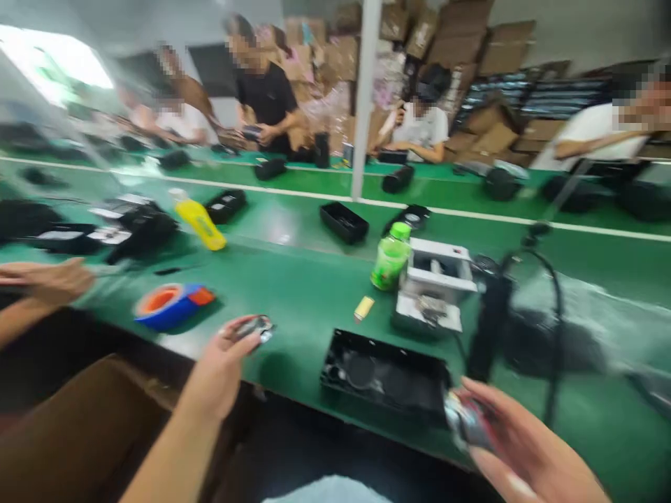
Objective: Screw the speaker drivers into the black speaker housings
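Observation:
My left hand [223, 367] is raised over the near edge of the green table [293, 279], its fingers pinched on a small shiny dark part [254, 327]. My right hand [516, 443], at the lower right, grips another small dark and silver part [468, 421]. Between my hands lies an open black plastic housing [385, 376] with round recesses inside. The picture is smeared by motion.
A roll of blue and orange tape [168, 304], a yellow bottle [200, 222], a green bottle [391, 256], a white fixture [437, 283] and a black stand with cables [490, 321] sit on the table. A co-worker's hand [49, 279] reaches in at left. Several people work across the belt.

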Available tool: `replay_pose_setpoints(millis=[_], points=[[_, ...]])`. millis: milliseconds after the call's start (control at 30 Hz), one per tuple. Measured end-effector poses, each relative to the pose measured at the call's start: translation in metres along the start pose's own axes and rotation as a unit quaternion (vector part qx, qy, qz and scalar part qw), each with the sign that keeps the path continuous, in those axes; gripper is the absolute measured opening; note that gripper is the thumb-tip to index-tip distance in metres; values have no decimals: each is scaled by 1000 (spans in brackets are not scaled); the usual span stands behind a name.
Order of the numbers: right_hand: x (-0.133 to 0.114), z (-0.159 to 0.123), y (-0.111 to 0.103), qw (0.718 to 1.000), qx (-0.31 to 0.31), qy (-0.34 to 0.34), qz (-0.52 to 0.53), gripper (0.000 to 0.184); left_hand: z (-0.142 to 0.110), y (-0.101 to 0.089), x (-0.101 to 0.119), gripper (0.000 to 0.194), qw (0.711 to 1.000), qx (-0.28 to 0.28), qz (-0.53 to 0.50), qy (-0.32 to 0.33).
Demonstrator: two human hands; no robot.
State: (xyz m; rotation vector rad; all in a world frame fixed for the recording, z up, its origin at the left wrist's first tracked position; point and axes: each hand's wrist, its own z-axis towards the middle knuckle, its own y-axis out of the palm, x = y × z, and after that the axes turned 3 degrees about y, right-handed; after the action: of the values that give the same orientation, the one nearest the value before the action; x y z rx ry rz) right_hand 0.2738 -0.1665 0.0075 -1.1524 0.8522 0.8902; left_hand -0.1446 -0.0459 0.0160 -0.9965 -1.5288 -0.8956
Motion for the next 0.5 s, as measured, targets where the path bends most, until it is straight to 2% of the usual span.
replay_pose_setpoints(millis=[67, 133, 167, 200, 267, 333, 433, 500], points=[[-12, 0, -10, 988, -25, -45, -143, 38, 5, 4, 3, 70, 999, -22, 39, 15], [-24, 15, -12, 978, -46, -29, -200, 34, 4, 15, 8, 87, 994, -67, 89, 17], [-29, 24, -11, 973, -66, -21, -221, 36, 1, 23, 11, 94, 984, -111, 137, 27], [-32, 34, -10, 968, -83, -14, -235, 38, -5, 32, 14, 96, 963, -159, 205, 66], [-35, 51, -6, 958, -130, -12, -257, 42, -16, 55, 19, 79, 900, -251, 306, 186], [-33, 63, -1, 944, -185, -24, -273, 43, -25, 79, 21, 55, 830, -335, 338, 293], [-28, 75, 6, 918, -262, -50, -292, 44, -29, 107, 17, 35, 750, -423, 362, 357], [-26, 80, 10, 902, -296, -61, -307, 43, -27, 117, 14, 30, 707, -426, 408, 391]])
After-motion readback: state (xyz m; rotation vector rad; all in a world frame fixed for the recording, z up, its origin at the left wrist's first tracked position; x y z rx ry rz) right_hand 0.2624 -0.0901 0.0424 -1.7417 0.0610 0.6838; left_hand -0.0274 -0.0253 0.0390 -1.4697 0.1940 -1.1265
